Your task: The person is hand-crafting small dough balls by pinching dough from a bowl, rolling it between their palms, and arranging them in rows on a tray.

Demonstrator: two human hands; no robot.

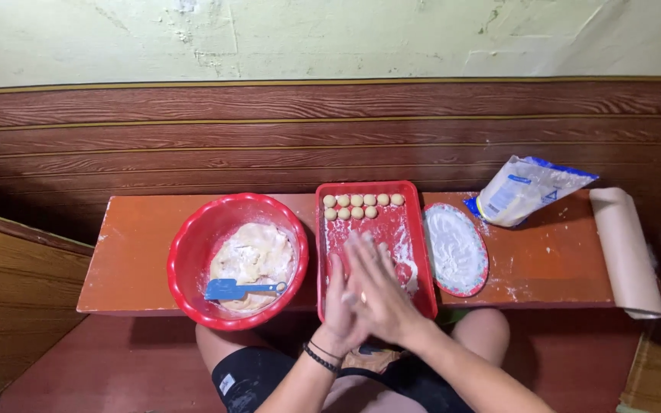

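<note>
Low in the middle of the frame: left hand (336, 306) and right hand (376, 287) pressed palm to palm over the near end of the red tray (415, 252).
Hands' state: flat, fingers straight; whatever sits between the palms is hidden, so I cannot tell if they grip anything.
Dough balls (363, 205): 9 small ones in 2 rows at the tray's far end.
Dough (258, 256): in the red bowl (185, 252), left of centre, blue scraper (235, 289) lying on it.
Doing it well: I'd say light, even pressure and circling palms.
Pose: forearms rise from the bottom edge, right hand crossed over the left, black band on the left wrist.
Right of tray: floured plate (457, 248), flour bag (525, 191).
</note>
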